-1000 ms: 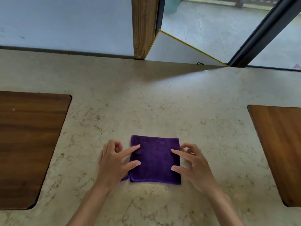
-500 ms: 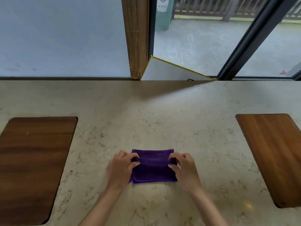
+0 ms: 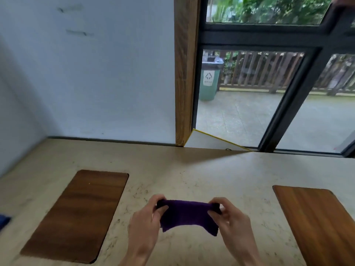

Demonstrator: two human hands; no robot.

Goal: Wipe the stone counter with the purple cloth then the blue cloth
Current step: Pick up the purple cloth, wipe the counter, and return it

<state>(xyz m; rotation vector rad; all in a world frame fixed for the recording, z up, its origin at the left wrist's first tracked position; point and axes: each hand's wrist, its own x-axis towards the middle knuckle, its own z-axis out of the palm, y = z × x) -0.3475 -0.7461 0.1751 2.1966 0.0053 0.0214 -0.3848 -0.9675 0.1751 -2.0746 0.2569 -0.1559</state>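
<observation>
The purple cloth hangs folded between both hands, lifted just above the beige stone counter. My left hand pinches its upper left corner. My right hand pinches its upper right corner. The cloth's lower edge droops free. A sliver of something blue, perhaps the blue cloth, shows at the far left edge of the frame, mostly cut off.
Two dark wooden panels are set into the counter, one at the left and one at the right. A white wall and a wooden post bound the far edge, with a glass door beyond.
The cloth lay flat on the counter under my fingertips. Both hands gripped its far corners and raised it off the stone. The view has tilted upward.
</observation>
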